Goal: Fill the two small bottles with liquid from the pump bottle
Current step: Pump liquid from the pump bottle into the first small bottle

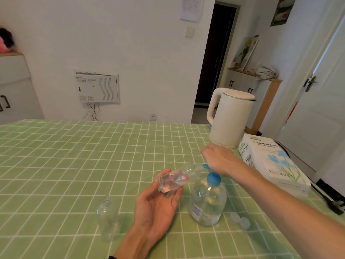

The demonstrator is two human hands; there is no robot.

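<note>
The pump bottle (207,200) stands upright on the surface (74,156), just right of the left hand (156,204) and under the right wrist. Its body is clear, partly filled with clear liquid, with a blue pump head (214,178) on top and a blue spout (206,166) pointing away toward the left.

The right hand (218,157) lies palm down over the pump head, fingers curled loosely; whether it presses the head or only covers it cannot be told.

The left hand grips one small bottle (179,179) by its base between thumb and fingers, palm up. That bottle is tipped almost on its side, its neck at the spout, with some clear liquid pooled in the lower end.

The second small bottle (109,219) stands uncapped on the surface just left of the left wrist, touching nothing.

Two clear caps (239,220) lie on the surface right of the pump bottle, below the right forearm.

Beyond the right hand stands a white kettle (230,116); to that hand's right lies a tissue pack (270,161).
</note>
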